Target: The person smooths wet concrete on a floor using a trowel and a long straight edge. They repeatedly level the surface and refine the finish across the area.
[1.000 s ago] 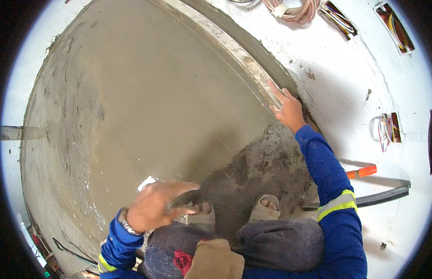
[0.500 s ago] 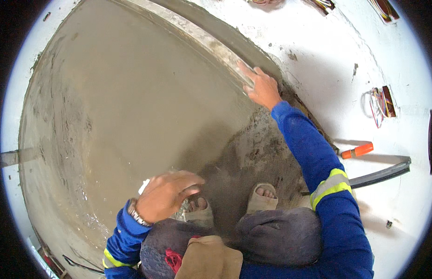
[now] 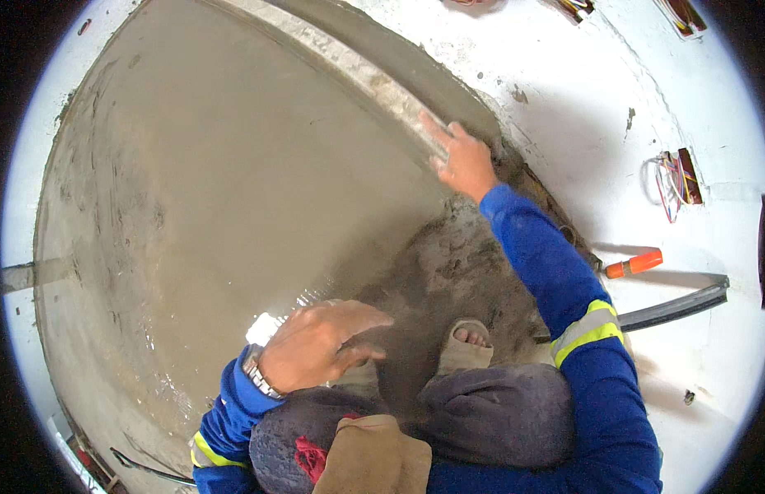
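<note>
A long, pale straightedge bar (image 3: pixel 374 78) lies on smooth, wet grey mortar (image 3: pixel 234 148), running from the far edge toward me. My right hand (image 3: pixel 465 156) is closed over its near end, index finger stretched along it and the other fingers at its side. My left hand (image 3: pixel 321 346), with a metal watch (image 3: pixel 259 372) on the wrist, hovers over my left foot and knee. Its thumb stands apart from its slightly bent fingers, and nothing shows in it. The mortar's near edge meets rough, dark ground (image 3: pixel 461 263) in front of my right foot.
White wall (image 3: pixel 564 123) borders the mortar on the right, with a wire-filled box opening (image 3: pixel 687 177). An orange handle (image 3: pixel 634 264) and a curved dark strip (image 3: pixel 675 306) are beside my right forearm. My sandalled right foot (image 3: pixel 466 346) rests on the rough ground.
My left hand has moved a little to the right, now hiding most of my left foot. My right hand remains at the straightedge's end, almost unmoved.
</note>
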